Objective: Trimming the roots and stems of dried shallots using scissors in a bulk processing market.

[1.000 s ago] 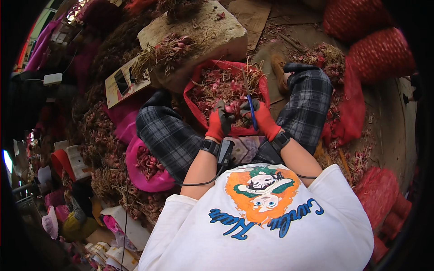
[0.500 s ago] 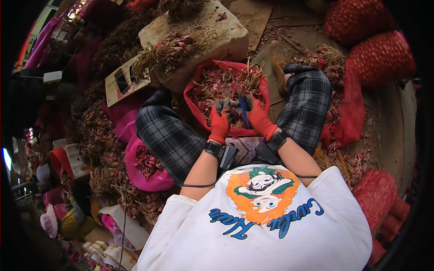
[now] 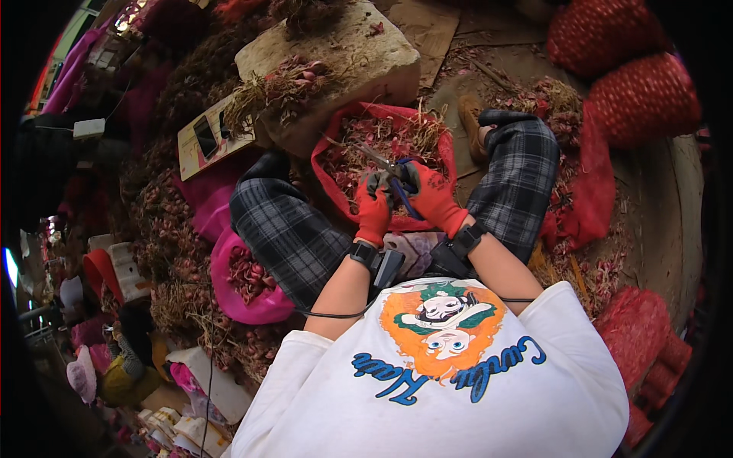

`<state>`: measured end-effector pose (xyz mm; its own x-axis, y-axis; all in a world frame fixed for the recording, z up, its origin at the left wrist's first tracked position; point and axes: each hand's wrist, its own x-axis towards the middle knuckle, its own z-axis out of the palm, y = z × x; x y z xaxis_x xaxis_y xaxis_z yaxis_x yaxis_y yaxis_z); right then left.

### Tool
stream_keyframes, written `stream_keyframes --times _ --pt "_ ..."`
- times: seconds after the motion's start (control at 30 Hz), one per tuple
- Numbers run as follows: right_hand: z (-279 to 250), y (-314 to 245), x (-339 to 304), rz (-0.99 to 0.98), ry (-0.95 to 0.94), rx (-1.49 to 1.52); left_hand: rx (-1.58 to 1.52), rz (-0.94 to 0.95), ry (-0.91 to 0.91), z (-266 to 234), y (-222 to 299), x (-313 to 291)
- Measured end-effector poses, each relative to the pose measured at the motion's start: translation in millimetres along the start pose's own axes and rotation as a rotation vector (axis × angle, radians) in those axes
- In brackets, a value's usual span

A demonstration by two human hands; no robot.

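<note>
My right hand (image 3: 432, 197), in a red glove with dark grey fingers, is closed round the blue handles of a pair of scissors (image 3: 372, 156). The blades look parted and point to the far left, over a red mesh bag (image 3: 321, 169) set between my legs. Close beside the scissors, my left hand (image 3: 374, 208), gloved alike, has its fingers curled in; what they hold is hidden. In the bag's mouth lie dry stalks and reddish skin scraps (image 3: 359, 136).
Beyond the bag stands a pale block (image 3: 366, 53) bearing a bunch of shallots (image 3: 305, 76). Left of it, a phone (image 3: 205, 137) lies on a box. A pink bag (image 3: 229, 298) of shallots sits by my left leg. Full red mesh sacks (image 3: 645, 99) stand far right.
The scissors have swung to the left, their blades now slanting across the bag. My right hand has turned inward, nearer my left, which has hardly moved.
</note>
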<state>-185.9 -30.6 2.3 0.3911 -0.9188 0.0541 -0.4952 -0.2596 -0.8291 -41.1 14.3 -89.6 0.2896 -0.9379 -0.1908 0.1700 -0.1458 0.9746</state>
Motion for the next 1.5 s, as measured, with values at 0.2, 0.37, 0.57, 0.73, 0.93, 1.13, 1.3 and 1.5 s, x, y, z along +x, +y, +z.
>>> stream_keyframes --times 0.2,0.37,0.57,0.73,0.93,1.13,1.3,1.5 --pt "7.8 -4.0 -4.9 0.161 0.144 -0.253 0.072 0.357 0.087 25.1 25.6 -12.9" --pt "21.5 29.9 -2.5 0.222 0.216 -0.017 -0.159 -0.005 -0.045 19.2 11.5 -2.1" --pt "24.8 46.5 -8.3 0.314 0.219 0.301 -0.318 -0.188 -0.295 21.5 38.1 -8.3" --pt "-0.3 54.8 -4.6 0.498 0.38 1.053 -0.439 -0.274 0.143 -4.7 13.1 5.1" --pt "-34.5 55.7 -5.5 0.479 0.385 0.973 0.052 -0.131 -0.068 9.7 10.7 2.7" --pt "-41.4 49.0 1.7 0.497 0.389 0.904 1.225 0.48 -0.518 55.9 18.1 1.6" --pt "-29.7 96.4 -23.3 0.556 0.569 0.886 1.632 0.41 -1.14 96.9 16.4 7.5" --pt "-33.3 50.0 -23.6 0.592 0.481 0.502 1.84 0.387 -1.13 74.4 -49.0 10.3"
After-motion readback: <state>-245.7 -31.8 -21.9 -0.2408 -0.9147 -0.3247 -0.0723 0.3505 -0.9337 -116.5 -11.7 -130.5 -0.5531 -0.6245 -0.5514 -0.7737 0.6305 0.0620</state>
